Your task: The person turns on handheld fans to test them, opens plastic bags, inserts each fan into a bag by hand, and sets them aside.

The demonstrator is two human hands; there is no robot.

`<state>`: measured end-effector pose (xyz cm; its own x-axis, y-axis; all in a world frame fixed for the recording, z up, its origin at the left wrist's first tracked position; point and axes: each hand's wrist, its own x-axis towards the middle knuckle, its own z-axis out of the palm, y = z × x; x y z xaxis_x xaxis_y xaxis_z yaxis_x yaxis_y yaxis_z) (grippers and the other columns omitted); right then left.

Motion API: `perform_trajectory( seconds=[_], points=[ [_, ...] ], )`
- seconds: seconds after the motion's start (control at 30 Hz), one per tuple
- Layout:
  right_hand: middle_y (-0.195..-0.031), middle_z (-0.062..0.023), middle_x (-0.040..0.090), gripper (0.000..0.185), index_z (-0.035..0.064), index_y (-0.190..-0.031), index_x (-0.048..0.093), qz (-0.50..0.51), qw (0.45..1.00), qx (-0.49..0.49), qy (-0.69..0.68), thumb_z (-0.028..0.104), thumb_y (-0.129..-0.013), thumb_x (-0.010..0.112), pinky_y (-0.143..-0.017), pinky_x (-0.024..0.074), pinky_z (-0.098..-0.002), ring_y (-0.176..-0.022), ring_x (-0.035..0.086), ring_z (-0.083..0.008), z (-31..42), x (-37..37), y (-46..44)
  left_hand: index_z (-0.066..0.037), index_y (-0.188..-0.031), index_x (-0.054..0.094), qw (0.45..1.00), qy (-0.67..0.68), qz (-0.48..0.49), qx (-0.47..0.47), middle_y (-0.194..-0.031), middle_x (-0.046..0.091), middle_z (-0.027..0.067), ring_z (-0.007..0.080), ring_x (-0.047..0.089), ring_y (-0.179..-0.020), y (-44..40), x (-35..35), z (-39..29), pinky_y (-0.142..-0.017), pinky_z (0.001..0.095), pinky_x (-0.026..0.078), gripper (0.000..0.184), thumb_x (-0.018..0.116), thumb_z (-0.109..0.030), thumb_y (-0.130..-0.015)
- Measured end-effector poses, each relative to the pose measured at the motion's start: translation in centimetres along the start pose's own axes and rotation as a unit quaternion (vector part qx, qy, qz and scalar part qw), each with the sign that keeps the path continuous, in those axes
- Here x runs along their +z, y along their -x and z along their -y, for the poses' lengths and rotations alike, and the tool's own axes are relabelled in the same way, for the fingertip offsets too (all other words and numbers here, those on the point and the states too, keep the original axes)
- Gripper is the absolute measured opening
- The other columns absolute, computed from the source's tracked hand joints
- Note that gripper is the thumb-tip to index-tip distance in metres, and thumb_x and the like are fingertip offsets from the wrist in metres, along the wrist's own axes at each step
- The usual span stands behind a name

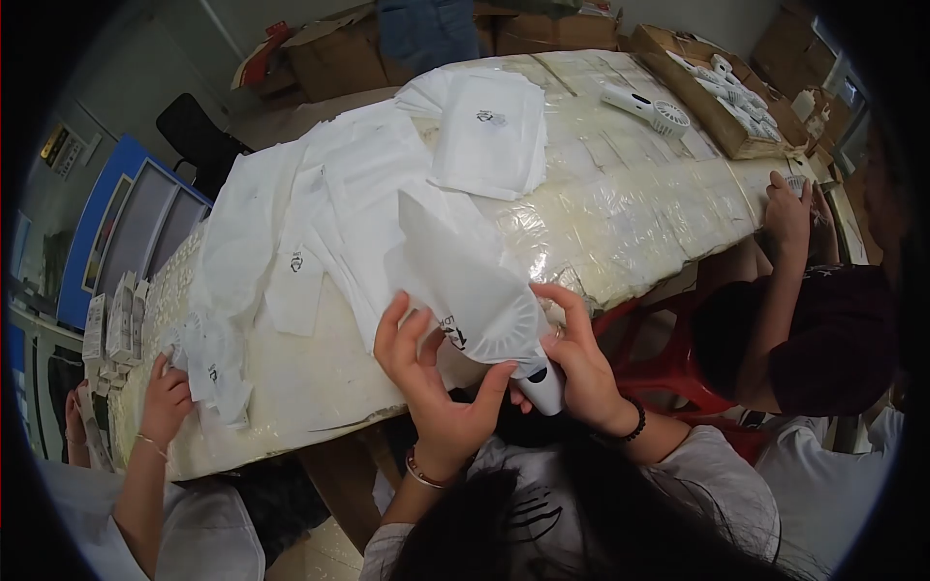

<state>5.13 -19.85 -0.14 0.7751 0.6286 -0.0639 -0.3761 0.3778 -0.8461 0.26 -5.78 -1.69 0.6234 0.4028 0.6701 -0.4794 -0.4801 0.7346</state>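
A white handheld fan [544,387] is partly inside a thin white plastic bag [450,247]; its round grille shows through the film and its handle sticks out toward me. My right hand [586,368] grips the fan and the bag beside the grille, fingers partly hidden behind. My left hand [436,397] is on the other side, fingers spread near the printed part of the bag, its thumb touching the film by the fan's neck. Under the bag lie several overlapping flat white bags [358,184] on the table.
A stack of printed bags [489,131] lies toward the back. Another fan [649,108] rests near a cardboard box [741,145] of fans. At left, a co-worker's hand [167,397] touches a bagged item near small boxes [121,320]. Another person sits at right by a red stool [668,358].
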Motion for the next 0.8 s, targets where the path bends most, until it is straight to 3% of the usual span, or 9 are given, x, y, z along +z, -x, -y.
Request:
perform_trajectory(
  seconds=[0.07,0.1,0.17,0.3,0.5,0.57,0.63,0.73,0.8],
  points=[
    [-0.093,-0.0145,0.057,0.032,0.0019,-0.125,0.036,-0.001,1.000,-0.005,0.009,0.017,-0.098,0.031,-0.056,0.0513,-0.0289,-0.064,0.058,-0.0180,0.4,0.2,-0.1,-0.001,-0.138,0.015,0.996,0.039,0.052,-0.052,-0.129,0.038,0.0185,0.0278,0.048,-0.114,0.0,0.1,0.1,-0.088,0.0364,0.048,0.083,0.069,0.001,-0.075],
    [-0.093,-0.0144,0.057,0.026,0.0019,-0.118,0.038,0.004,1.000,-0.019,0.012,0.015,-0.097,0.032,-0.056,0.0512,-0.0291,-0.065,0.058,-0.0172,0.3,0.0,-0.2,-0.001,-0.138,0.015,0.997,0.038,0.051,-0.052,-0.129,0.038,0.0185,0.0278,0.048,-0.114,0.1,0.1,-0.2,-0.088,0.0364,0.048,0.083,0.069,0.001,-0.075],
    [-0.092,-0.0142,0.056,0.020,0.0018,-0.112,0.039,0.011,0.999,-0.033,0.015,0.014,-0.096,0.034,-0.055,0.0512,-0.0293,-0.065,0.058,-0.0164,-0.3,-0.3,-0.3,0.000,-0.142,0.007,0.946,0.193,0.094,-0.242,-0.133,0.035,0.0210,0.0276,0.048,-0.117,0.5,0.2,-1.2,-0.080,0.0317,0.052,0.087,0.066,0.002,-0.078],
    [-0.091,-0.0126,0.056,0.009,0.0028,-0.099,0.040,-0.019,0.988,-0.097,0.116,0.009,-0.092,0.040,-0.057,0.0502,-0.0278,-0.069,0.057,-0.0142,-1.4,-0.8,-0.4,0.000,-0.142,0.002,0.943,0.211,0.105,-0.233,-0.134,0.034,0.0203,0.0248,0.051,-0.113,0.5,0.4,-1.5,-0.073,0.0263,0.053,0.089,0.065,0.002,-0.079],
    [-0.106,-0.0135,0.050,0.019,0.0031,-0.101,0.038,0.033,0.977,-0.179,0.107,0.021,-0.098,0.038,-0.078,0.0461,-0.0300,-0.094,0.051,-0.0150,-2.8,-2.0,-0.8,0.002,-0.132,0.038,0.881,0.349,0.116,-0.297,-0.126,0.046,0.0143,0.0214,0.051,-0.110,0.9,0.6,-1.1,-0.085,0.0308,0.048,0.056,0.064,-0.002,-0.082],
    [-0.112,-0.0144,0.047,0.025,0.0024,-0.107,0.038,0.003,0.982,-0.170,0.087,0.026,-0.099,0.036,-0.087,0.0433,-0.0309,-0.101,0.048,-0.0156,-2.1,-0.8,-0.9,0.001,-0.120,0.053,0.917,0.256,0.136,-0.274,-0.118,0.054,0.0133,0.0231,0.054,-0.106,1.3,1.9,-1.4,-0.089,0.0351,0.045,0.041,0.066,-0.007,-0.082],
    [-0.120,-0.0146,0.042,0.037,0.0016,-0.121,0.035,-0.094,0.983,-0.148,0.057,0.032,-0.099,0.032,-0.097,0.0357,-0.0320,-0.107,0.046,-0.0176,-1.2,0.2,-1.5,0.004,-0.120,0.050,0.942,0.184,0.159,-0.230,-0.120,0.054,0.0138,0.0216,0.053,-0.108,2.5,2.8,-1.1,-0.092,0.0346,0.042,0.039,0.063,-0.008,-0.084],
    [-0.121,-0.0136,0.043,0.046,0.0011,-0.131,0.029,-0.067,0.987,-0.148,-0.005,0.035,-0.100,0.029,-0.100,0.0337,-0.0330,-0.114,0.042,-0.0185,-0.5,0.7,-1.7,0.006,-0.118,0.049,0.967,0.086,0.198,-0.136,-0.116,0.057,0.0132,0.0204,0.056,-0.104,2.1,2.3,-1.0,-0.089,0.0326,0.043,0.037,0.059,-0.009,-0.086],
    [-0.123,-0.0140,0.043,0.047,0.0021,-0.133,0.027,-0.045,0.991,-0.128,0.009,0.036,-0.100,0.031,-0.101,0.0329,-0.0335,-0.116,0.042,-0.0192,-0.4,0.5,-1.4,0.005,-0.117,0.050,0.953,0.053,0.241,-0.177,-0.104,0.062,0.0110,0.0186,0.059,-0.096,1.0,0.6,-1.8,-0.083,0.0302,0.046,0.033,0.058,-0.008,-0.087]
  ],
)
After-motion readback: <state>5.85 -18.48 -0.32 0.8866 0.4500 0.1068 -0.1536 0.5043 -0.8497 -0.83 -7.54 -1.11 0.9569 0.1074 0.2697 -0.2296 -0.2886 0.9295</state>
